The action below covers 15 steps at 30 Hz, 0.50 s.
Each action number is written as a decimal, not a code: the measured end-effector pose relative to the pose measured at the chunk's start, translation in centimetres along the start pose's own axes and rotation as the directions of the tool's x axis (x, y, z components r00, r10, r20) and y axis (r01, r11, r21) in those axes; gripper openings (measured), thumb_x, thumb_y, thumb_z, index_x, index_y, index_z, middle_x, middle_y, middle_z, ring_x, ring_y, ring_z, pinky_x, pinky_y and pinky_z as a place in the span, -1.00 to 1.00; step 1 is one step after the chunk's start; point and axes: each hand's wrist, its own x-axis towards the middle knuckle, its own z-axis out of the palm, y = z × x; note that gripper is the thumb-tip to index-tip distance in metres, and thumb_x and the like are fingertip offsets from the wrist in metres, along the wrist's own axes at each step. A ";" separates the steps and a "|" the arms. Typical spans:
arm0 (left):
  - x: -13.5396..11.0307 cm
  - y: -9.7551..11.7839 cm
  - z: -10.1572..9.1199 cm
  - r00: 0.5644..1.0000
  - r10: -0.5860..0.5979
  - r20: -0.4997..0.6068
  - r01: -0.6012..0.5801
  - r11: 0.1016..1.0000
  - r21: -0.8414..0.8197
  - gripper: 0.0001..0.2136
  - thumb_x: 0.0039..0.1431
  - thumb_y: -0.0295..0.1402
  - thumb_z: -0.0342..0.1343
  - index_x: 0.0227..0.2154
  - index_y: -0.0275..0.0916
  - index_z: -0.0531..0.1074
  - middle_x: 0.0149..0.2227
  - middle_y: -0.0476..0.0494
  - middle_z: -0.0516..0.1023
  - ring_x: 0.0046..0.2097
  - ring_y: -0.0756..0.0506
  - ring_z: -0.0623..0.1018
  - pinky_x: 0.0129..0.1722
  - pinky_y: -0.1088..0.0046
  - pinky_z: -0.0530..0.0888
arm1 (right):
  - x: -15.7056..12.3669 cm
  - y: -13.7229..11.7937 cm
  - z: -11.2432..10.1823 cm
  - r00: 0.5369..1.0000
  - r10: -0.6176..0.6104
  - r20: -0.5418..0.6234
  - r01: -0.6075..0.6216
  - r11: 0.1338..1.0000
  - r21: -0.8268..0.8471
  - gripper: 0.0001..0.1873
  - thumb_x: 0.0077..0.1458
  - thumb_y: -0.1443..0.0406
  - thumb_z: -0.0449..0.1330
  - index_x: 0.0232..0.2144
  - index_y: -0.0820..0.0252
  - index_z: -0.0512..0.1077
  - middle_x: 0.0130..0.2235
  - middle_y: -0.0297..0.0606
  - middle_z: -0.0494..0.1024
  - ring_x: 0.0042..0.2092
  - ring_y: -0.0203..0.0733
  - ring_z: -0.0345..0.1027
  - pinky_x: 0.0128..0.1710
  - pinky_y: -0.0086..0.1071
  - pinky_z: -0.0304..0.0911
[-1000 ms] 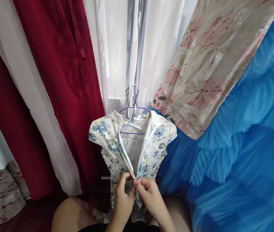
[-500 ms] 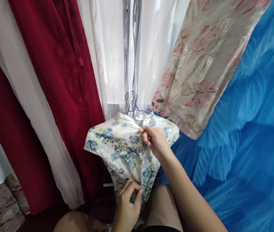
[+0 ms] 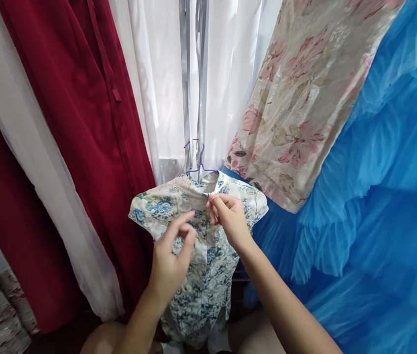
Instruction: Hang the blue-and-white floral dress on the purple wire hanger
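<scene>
A white dress (image 3: 208, 255) with a blue and green floral print, cap sleeves and a stand-up collar hangs from a thin purple hanger (image 3: 201, 166) in front of me. My right hand (image 3: 230, 216) is closed in a pinch on the dress's front edge, just under the collar. To the left of it, my left hand (image 3: 173, 250) hovers before the chest of the dress. Its thumb and forefinger are apart, with nothing between them. Whatever small part lies inside the right fingertips is hidden.
Dark red cloth (image 3: 83, 113) and sheer white fabric (image 3: 51, 162) hang at the left. Grey straps (image 3: 201, 73) run down before a white curtain (image 3: 226, 64). On the right hang a beige garment with pink flowers (image 3: 296, 103) and ruffled blue tulle (image 3: 396, 196).
My left hand has let go of the dress's lower front edge and risen toward the chest. My right hand still pinches near the collar, which now sits closer together. The view has shifted slightly.
</scene>
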 end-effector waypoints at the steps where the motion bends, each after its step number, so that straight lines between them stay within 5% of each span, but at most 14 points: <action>1: 2.1 0.8 -0.1 0.999 0.054 -0.009 -0.053 0.998 0.037 -0.65 0.36 -0.34 0.04 0.17 -0.16 0.38 -0.27 -0.06 0.54 -0.21 -0.08 0.55 -0.08 0.37 0.48 | -0.2 -0.2 -0.3 1.000 -0.004 0.017 0.004 1.000 0.001 -0.68 0.15 0.15 0.15 -0.57 0.18 0.42 -0.76 -0.46 0.30 -0.68 -0.39 0.07 -0.62 -0.47 -0.03; 6: 8.1 2.9 0.9 0.966 0.240 0.100 -0.258 0.937 0.236 -0.82 0.34 -0.40 0.03 -0.16 -0.21 0.55 -0.19 -0.11 0.60 -0.16 -0.11 0.56 -0.13 0.36 0.46 | -0.3 -0.2 -1.6 0.992 0.012 0.125 -0.012 1.000 0.002 -0.68 0.18 0.10 0.14 -0.51 0.16 0.40 -0.73 -0.48 0.30 -0.68 -0.38 0.06 -0.62 -0.46 -0.04; 15: 8.7 2.1 1.4 0.949 0.280 0.145 -0.312 0.900 0.305 -0.90 0.28 -0.44 0.08 -0.25 -0.23 0.50 -0.27 -0.08 0.59 -0.21 -0.11 0.55 -0.16 0.37 0.44 | 1.6 2.8 -1.5 0.990 -0.142 0.012 0.142 0.980 -0.142 -0.62 0.18 0.08 0.14 -0.58 0.14 0.29 -0.68 -0.49 0.22 -0.63 -0.36 0.07 -0.58 -0.42 -0.05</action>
